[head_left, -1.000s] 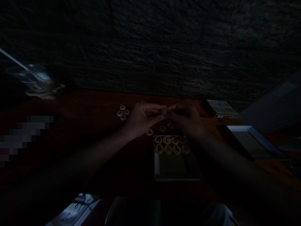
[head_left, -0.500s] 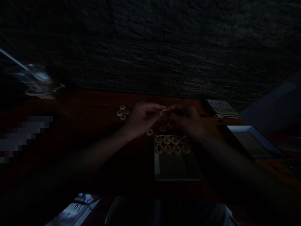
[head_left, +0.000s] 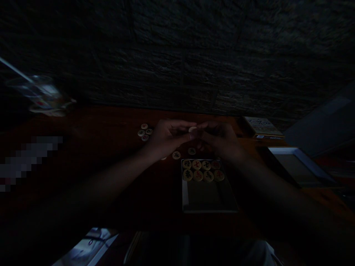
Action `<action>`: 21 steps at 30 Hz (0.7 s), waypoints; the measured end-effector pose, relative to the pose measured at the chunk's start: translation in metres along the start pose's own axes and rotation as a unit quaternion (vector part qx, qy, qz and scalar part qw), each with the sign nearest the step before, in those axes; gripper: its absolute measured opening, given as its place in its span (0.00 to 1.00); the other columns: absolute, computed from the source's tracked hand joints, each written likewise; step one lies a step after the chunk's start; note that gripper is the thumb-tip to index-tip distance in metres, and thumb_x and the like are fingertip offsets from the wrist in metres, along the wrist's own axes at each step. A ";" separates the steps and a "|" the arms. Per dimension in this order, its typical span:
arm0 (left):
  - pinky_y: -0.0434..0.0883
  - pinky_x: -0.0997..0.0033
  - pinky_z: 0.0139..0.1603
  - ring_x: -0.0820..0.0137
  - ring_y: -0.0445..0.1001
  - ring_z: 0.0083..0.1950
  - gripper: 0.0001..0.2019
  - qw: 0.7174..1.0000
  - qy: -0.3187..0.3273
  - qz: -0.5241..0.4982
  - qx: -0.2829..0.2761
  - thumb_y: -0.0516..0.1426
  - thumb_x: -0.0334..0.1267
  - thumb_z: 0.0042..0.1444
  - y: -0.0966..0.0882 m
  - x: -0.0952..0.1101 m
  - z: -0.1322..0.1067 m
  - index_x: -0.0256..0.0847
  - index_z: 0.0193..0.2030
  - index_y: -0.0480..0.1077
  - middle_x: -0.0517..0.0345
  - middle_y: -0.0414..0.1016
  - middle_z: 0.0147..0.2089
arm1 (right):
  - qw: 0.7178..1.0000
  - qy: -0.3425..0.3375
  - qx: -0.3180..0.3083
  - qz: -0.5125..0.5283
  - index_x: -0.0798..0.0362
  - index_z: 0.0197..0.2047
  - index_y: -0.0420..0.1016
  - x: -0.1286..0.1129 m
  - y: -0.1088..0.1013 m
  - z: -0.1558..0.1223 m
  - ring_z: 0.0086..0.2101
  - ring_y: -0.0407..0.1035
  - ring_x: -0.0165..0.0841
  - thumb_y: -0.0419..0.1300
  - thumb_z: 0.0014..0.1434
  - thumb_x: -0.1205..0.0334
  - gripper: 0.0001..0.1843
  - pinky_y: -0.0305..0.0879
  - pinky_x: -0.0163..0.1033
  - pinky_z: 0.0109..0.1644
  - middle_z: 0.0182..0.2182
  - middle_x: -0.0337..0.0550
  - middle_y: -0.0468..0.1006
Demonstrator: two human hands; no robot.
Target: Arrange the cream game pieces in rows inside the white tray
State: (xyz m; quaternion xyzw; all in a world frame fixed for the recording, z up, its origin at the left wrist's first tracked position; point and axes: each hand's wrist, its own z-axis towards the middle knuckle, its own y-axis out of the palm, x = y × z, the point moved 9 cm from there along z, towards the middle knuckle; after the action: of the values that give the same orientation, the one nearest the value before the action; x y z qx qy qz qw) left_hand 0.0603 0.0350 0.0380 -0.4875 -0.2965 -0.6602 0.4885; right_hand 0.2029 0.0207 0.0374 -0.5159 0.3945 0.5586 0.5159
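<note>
Xiangqi piece [head_left: 192, 129] clamped between left grip [head_left: 169, 136] and right grip [head_left: 217, 138]; light, stiff, smooth disc: take by rim.

Held piece: a pale round wooden xiangqi piece [head_left: 192, 129], tilted, pinched between the fingertips of the left hand [head_left: 169, 136] and right hand [head_left: 219, 138]; its markings are hidden.
Tray pieces: eight cream round wooden xiangqi pieces [head_left: 201, 170], lying flat in two touching rows of four, with red and black characters, at the far end of a shallow white-rimmed tray [head_left: 184, 195].
Loose cluster: four matching pieces [head_left: 145, 137], flat and close together on the dark wooden table [head_left: 111, 118], left of the hands.
Loose pair: two matching pieces [head_left: 176, 155], flat and apart, just beyond the tray.
</note>
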 end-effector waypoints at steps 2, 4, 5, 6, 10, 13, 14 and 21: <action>0.80 0.68 0.45 0.63 0.85 0.46 0.20 1.000 -0.019 -0.004 0.011 0.71 0.39 0.53 -0.002 -0.002 0.000 0.38 0.53 0.82 0.47 0.86 0.49 | 1.000 -0.005 -0.007 0.008 0.57 0.39 0.83 0.000 0.000 0.001 0.22 0.73 0.27 0.79 0.47 0.47 0.24 0.72 0.32 0.25 0.29 0.42 0.84; 0.80 0.67 0.44 0.64 0.85 0.44 0.19 0.999 -0.027 -0.004 0.016 0.70 0.40 0.55 -0.004 -0.003 -0.001 0.38 0.53 0.82 0.48 0.86 0.49 | 1.000 -0.011 -0.015 0.011 0.57 0.39 0.83 -0.001 0.001 0.002 0.22 0.74 0.27 0.79 0.46 0.48 0.24 0.72 0.32 0.25 0.30 0.43 0.85; 0.80 0.67 0.44 0.64 0.85 0.43 0.18 1.000 -0.026 -0.002 0.016 0.69 0.41 0.56 -0.003 -0.002 -0.001 0.39 0.53 0.82 0.48 0.86 0.49 | 1.000 -0.011 -0.018 0.009 0.56 0.39 0.83 0.000 0.001 0.002 0.22 0.74 0.28 0.80 0.45 0.49 0.24 0.72 0.32 0.25 0.29 0.43 0.85; 0.80 0.66 0.44 0.64 0.85 0.43 0.18 1.000 -0.024 0.000 0.013 0.69 0.42 0.57 -0.003 -0.002 -0.001 0.39 0.52 0.82 0.48 0.86 0.48 | 1.000 -0.011 -0.016 0.006 0.56 0.38 0.83 0.000 0.000 0.002 0.22 0.74 0.28 0.80 0.45 0.49 0.24 0.72 0.32 0.25 0.29 0.43 0.85; 0.80 0.66 0.45 0.63 0.85 0.43 0.16 1.000 -0.012 0.010 -0.002 0.68 0.42 0.58 0.002 0.001 -0.002 0.37 0.51 0.83 0.47 0.87 0.47 | 1.000 -0.018 -0.004 -0.013 0.56 0.37 0.83 0.000 -0.001 0.002 0.21 0.73 0.26 0.78 0.48 0.47 0.22 0.70 0.30 0.23 0.30 0.44 0.85; 0.80 0.67 0.44 0.64 0.85 0.43 0.15 1.000 -0.001 0.014 0.001 0.67 0.40 0.58 0.002 0.004 -0.001 0.36 0.51 0.82 0.46 0.87 0.46 | 0.999 -0.035 0.005 -0.036 0.56 0.38 0.85 -0.002 -0.003 0.001 0.22 0.74 0.27 0.76 0.51 0.45 0.22 0.71 0.30 0.24 0.31 0.45 0.86; 0.80 0.68 0.44 0.64 0.85 0.43 0.15 1.000 0.001 0.017 0.003 0.67 0.39 0.58 0.002 0.004 -0.001 0.36 0.51 0.82 0.46 0.86 0.47 | 0.998 -0.041 0.011 -0.043 0.56 0.38 0.85 -0.003 -0.004 0.001 0.22 0.74 0.27 0.76 0.52 0.45 0.22 0.72 0.31 0.24 0.31 0.45 0.86; 0.79 0.69 0.40 0.66 0.84 0.38 0.12 0.998 -0.023 0.039 0.054 0.68 0.39 0.57 -0.010 -0.001 0.000 0.37 0.46 0.83 0.49 0.87 0.41 | 0.995 -0.075 0.020 -0.054 0.53 0.40 0.88 -0.003 -0.007 0.000 0.22 0.75 0.29 0.72 0.58 0.45 0.19 0.73 0.32 0.25 0.33 0.43 0.87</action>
State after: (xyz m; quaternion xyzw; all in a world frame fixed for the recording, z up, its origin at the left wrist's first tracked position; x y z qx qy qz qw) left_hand 0.0511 0.0388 0.0374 -0.4863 -0.3240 -0.6124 0.5325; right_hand 0.2095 0.0217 0.0410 -0.4827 0.3372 0.5586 0.5841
